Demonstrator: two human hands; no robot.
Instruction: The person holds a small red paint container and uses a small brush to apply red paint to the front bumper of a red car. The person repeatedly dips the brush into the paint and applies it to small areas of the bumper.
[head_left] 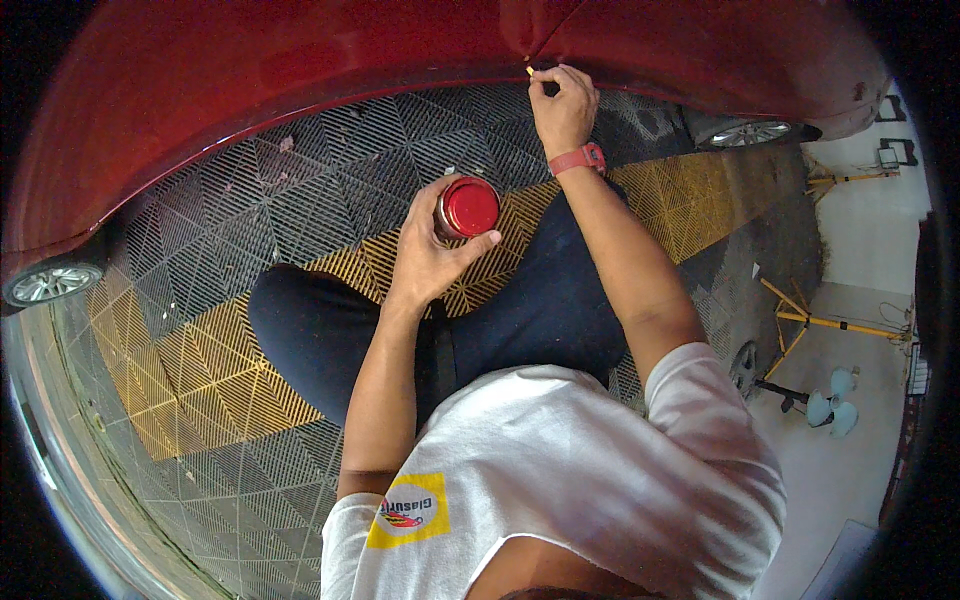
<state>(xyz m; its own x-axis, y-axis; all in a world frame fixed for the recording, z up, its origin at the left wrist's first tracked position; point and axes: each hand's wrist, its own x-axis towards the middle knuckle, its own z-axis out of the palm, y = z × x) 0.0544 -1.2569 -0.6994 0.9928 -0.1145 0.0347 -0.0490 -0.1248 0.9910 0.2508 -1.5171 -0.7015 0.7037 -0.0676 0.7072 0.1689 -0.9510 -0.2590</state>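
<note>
Working beside a glossy, curved red car body [330,60] on the far side, you look partway through, judging by your right hand [566,110] up at its lower edge; how much is finished or left there doesn't show. Ribbed, gridded floor tiling [320,190] spreads beneath, dark grey with a yellow band. Your left hand [425,250], nearer, curves round a squat, cylindrical red-topped jar [472,207], thumb and fingers spread to its width — that smooth red disc could be lid or contents. Farther off, to the right, your other hand pinches thumb and forefinger on a tiny yellowish piece [531,72] near a panel seam — whether it touches the surface, you can't tell.
</note>
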